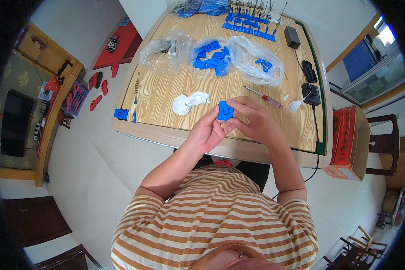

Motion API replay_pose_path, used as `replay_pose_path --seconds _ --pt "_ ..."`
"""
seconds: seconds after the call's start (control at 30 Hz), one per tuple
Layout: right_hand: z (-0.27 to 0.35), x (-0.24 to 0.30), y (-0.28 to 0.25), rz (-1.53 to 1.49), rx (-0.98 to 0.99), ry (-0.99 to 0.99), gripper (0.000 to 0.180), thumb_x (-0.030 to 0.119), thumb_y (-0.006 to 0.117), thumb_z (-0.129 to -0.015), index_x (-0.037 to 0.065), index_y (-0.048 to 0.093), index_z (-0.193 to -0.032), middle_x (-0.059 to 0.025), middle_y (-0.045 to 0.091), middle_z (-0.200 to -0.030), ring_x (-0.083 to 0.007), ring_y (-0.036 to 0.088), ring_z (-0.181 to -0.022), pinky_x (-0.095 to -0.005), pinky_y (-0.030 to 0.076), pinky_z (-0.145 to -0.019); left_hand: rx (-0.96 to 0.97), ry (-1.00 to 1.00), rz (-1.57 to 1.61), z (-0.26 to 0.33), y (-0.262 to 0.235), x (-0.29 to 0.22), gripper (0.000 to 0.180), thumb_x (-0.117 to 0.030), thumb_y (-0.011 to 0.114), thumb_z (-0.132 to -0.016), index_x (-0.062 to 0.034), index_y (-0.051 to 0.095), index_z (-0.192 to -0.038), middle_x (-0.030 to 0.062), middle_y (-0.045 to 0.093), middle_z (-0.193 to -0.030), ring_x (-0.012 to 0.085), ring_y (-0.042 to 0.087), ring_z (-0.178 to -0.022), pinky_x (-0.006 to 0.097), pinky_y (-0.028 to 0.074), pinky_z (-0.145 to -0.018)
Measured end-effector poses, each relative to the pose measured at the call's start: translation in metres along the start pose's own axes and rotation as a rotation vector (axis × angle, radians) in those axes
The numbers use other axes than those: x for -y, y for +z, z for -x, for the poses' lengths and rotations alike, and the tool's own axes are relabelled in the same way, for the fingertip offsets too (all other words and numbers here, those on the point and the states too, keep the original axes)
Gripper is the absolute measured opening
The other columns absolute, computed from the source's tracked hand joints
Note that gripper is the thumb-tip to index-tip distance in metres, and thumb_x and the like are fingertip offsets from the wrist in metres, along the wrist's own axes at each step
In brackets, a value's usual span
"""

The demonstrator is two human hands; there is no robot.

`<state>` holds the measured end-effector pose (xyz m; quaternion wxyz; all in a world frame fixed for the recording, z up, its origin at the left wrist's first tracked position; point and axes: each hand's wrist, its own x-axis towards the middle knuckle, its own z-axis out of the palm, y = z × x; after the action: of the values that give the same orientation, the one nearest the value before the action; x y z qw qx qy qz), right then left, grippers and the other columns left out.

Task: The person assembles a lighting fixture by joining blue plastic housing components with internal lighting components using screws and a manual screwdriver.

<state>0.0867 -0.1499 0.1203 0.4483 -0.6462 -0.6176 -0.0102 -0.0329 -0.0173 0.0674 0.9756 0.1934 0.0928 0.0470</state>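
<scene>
Over the near edge of the table, a small blue plastic block [225, 111] with a curved dark mark on its face is held between both hands. My left hand [206, 131] grips it from the left with the thumb along its side. On the other side, the fingers of my right hand [255, 118] close on its right edge. Left of the hands lies a crumpled white tissue [190, 103]. A screwdriver [264, 97] with a red and clear handle rests beyond my right hand. Blue pieces fill a clear plastic bag [231, 72] farther back.
A thin spring-wound rod [136, 96] and a blue block [120, 113] lie at the left corner. Two more clear bags [148, 60] flank the middle one. Several blue spring pieces [249, 29] stand at the back. Black adapters [310, 93] and a cable line the right side, beside a red carton [346, 139].
</scene>
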Motion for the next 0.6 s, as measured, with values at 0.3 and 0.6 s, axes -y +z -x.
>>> replay_pose_path --seconds 0.3,0.6 --pt "-0.0001 0.0045 -0.0001 0.021 0.032 0.035 0.045 0.008 0.069 -0.070 0.006 0.056 -0.113 -0.0138 0.059 -0.105 -0.0331 0.058 -0.095 -0.0384 0.048 -0.080 -0.009 0.002 0.001 0.0009 -0.0016 0.0009 0.032 -0.031 0.052 -0.093 -0.0088 0.051 -0.116 0.0078 0.060 -0.106 0.0164 0.057 -0.089 0.035 0.046 -0.088" --pt "0.0023 0.0030 0.0020 0.084 0.067 0.028 0.044 0.006 0.068 -0.073 0.007 0.057 -0.116 -0.0139 0.058 -0.108 -0.0321 0.058 -0.096 -0.0375 0.049 -0.081 -0.035 -0.008 0.033 0.0022 -0.0036 0.0034 0.032 -0.030 0.051 -0.093 -0.0083 0.050 -0.117 0.0083 0.060 -0.106 0.0178 0.057 -0.091 0.036 0.044 -0.091"
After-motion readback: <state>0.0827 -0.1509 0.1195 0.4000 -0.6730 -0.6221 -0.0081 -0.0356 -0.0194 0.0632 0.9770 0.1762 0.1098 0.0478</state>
